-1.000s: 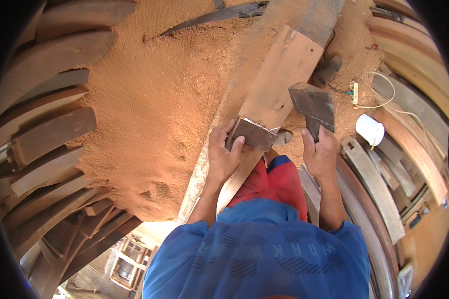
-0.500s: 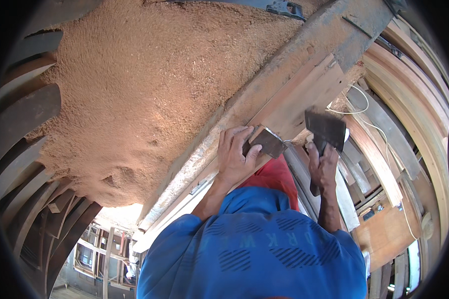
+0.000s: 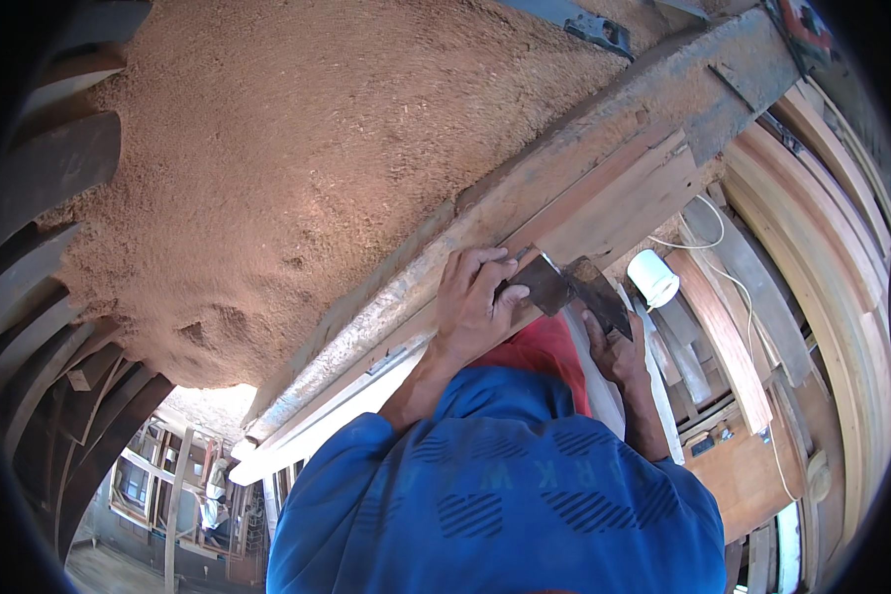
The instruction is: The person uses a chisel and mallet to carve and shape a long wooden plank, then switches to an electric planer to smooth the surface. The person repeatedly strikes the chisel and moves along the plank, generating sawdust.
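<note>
My left hand (image 3: pixel 473 302) is closed around a dark, flat-sided block (image 3: pixel 542 285) with a bright upper edge, beside the long wooden beam. In my right hand (image 3: pixel 616 351) is a dark tool with a broad, squarish head (image 3: pixel 602 300), much like a mallet. That head is against or very close to the right side of the block; whether they touch I cannot tell. My right fingers wrap below the head and hide most of the handle. A smooth reddish board (image 3: pixel 619 203) lies along the beam (image 3: pixel 525 188) just beyond both hands.
A large heap of sawdust (image 3: pixel 267 178) spreads left of the beam. On the right are stacked planks (image 3: pixel 812 228), a white cup-like container (image 3: pixel 653 277) and a thin pale cord (image 3: pixel 747 297). A dark-handled saw (image 3: pixel 599 35) lies at the far end. Another person (image 3: pixel 214 500) is at the lower left.
My right hand has swung the squarish head leftward and down to the block, uncovering the white container. My left hand keeps its hold. The view has shifted slightly.
</note>
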A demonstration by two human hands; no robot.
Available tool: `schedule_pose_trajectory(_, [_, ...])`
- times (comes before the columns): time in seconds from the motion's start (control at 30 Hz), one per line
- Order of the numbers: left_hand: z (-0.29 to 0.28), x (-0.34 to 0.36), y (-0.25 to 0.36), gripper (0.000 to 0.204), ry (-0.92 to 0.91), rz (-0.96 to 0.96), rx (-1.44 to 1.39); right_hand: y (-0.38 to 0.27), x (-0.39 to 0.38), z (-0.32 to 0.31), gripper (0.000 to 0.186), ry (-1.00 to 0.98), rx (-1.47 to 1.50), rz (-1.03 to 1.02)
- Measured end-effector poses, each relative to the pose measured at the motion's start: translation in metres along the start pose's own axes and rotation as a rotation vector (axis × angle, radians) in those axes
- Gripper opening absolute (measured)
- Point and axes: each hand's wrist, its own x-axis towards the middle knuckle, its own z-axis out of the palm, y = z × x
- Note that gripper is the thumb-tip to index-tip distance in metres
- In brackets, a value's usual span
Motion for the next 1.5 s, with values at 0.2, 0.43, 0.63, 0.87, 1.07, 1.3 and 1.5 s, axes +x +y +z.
schedule_pose_trajectory(0.2, [-0.013, -0.003, -0.005, 0.034, -0.115, -0.144, -0.083, 0.006, -0.002, 0.000, 0.032, -0.019, -0.143, -0.067])
schedule_pose_trajectory(0.43, [-0.025, -0.045, 0.004, 0.058, -0.019, -0.268, 0.093, 0.005, -0.006, -0.001, 0.033, 0.046, -0.125, -0.161])
schedule_pose_trajectory(0.63, [0.006, -0.045, 0.007, 0.044, 0.145, -0.025, 0.231, -0.028, -0.016, -0.015, 0.026, 0.189, -0.058, -0.493])
schedule_pose_trajectory(0.87, [0.014, -0.044, 0.000, 0.038, 0.203, 0.026, 0.324, -0.003, -0.001, 0.014, 0.036, 0.019, -0.438, -0.297])
schedule_pose_trajectory(1.07, [0.020, -0.052, -0.001, 0.043, 0.237, 0.037, 0.392, -0.025, -0.010, -0.005, 0.038, 0.004, -0.311, -0.340])
schedule_pose_trajectory(1.3, [0.021, -0.048, -0.007, 0.041, 0.237, 0.067, 0.376, -0.039, -0.028, 0.002, 0.039, 0.025, -0.364, -0.340])
schedule_pose_trajectory(1.5, [0.021, -0.057, -0.007, 0.042, 0.182, 0.014, 0.408, -0.038, -0.015, 0.009, 0.040, 0.027, -0.431, -0.292])
